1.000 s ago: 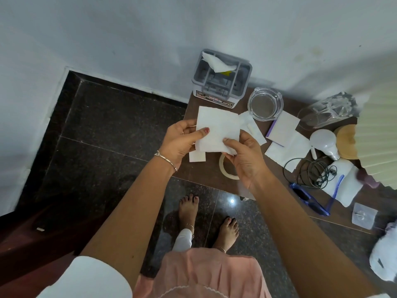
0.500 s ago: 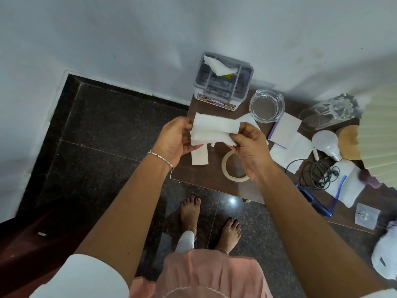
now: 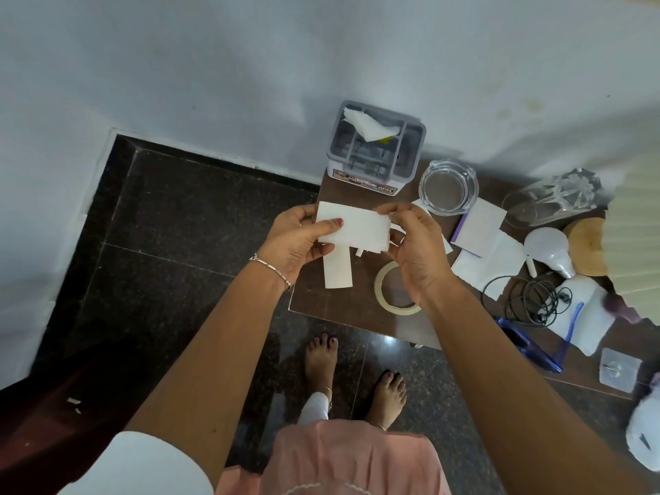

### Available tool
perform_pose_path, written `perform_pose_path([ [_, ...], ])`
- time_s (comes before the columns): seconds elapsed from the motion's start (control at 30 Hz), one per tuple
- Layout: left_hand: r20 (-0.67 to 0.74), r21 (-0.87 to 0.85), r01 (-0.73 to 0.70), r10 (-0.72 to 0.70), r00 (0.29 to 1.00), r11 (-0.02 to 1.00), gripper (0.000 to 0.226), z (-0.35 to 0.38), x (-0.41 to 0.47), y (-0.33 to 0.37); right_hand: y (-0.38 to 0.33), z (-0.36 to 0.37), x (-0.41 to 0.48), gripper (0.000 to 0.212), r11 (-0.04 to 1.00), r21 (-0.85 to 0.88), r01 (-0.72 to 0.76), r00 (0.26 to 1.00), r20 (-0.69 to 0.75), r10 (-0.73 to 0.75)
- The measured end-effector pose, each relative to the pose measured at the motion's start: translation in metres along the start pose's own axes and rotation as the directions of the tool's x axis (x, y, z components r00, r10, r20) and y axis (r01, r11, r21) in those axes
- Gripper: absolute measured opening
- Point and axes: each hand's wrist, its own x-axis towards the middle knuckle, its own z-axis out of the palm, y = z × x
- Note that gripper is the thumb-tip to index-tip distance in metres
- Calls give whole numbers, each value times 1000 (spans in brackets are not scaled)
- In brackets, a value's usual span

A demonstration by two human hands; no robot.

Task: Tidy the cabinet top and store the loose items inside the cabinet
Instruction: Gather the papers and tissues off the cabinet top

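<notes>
A folded white tissue (image 3: 357,228) is held above the left end of the brown cabinet top (image 3: 335,301). My left hand (image 3: 298,241) pinches its left edge with the thumb on top. My right hand (image 3: 416,251) pinches its right edge. Below the tissue lies a small white paper strip (image 3: 337,269) and a roll of masking tape (image 3: 387,291), partly hidden by my right wrist. Loose white papers (image 3: 493,259) and a notepad (image 3: 480,226) lie further right.
A grey organiser (image 3: 375,151) with a tissue in it stands by the wall. A glass ashtray (image 3: 448,187), a clear plastic bag (image 3: 553,200), a bulb (image 3: 548,250), a black cable (image 3: 532,298), blue sunglasses (image 3: 535,346) and a clear hook (image 3: 618,371) crowd the right. My bare feet (image 3: 353,380) stand on dark floor.
The flat white tissue has been folded in half into a narrower band. Both hands kept hold of it and shifted slightly as it was folded.
</notes>
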Motion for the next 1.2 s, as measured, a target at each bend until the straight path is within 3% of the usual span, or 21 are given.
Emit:
perform_pose_path([
  [0.1,-19,70,-85,86,996,994,23,1,3,10,-6,4,8,18,992,-116,56,998,-21,-59],
  [0.17,-37,117,-155,160,986,981,20,2,7,20,-12,9,19,24,931,-318,182,973,-79,-217],
  [0.27,-59,193,-253,268,961,948,22,2,17,39,-26,19,41,37,665,-678,313,882,-53,-469],
  [0.33,-73,219,-300,322,944,929,18,2,24,50,-37,26,58,45,461,-827,323,845,33,-533],
  [0.4,-73,245,-340,367,927,908,14,3,29,61,-48,34,73,50,307,-901,306,834,99,-542],
  [0.5,-38,275,-400,425,904,874,12,2,36,73,-56,42,90,38,198,-922,332,807,168,-567],
  [0.63,9,311,-466,488,873,828,23,-1,42,82,-61,37,102,21,245,-916,318,773,101,-626],
  [0.77,17,385,-528,566,824,757,15,-2,50,86,-60,25,109,22,221,-950,221,758,25,-651],
  [1.07,116,458,-662,699,706,593,16,24,66,115,-64,21,121,18,223,-961,163,767,-19,-642],
  [1.2,222,524,-701,717,660,484,18,41,74,126,-65,20,122,20,256,-952,166,751,-46,-659],
])
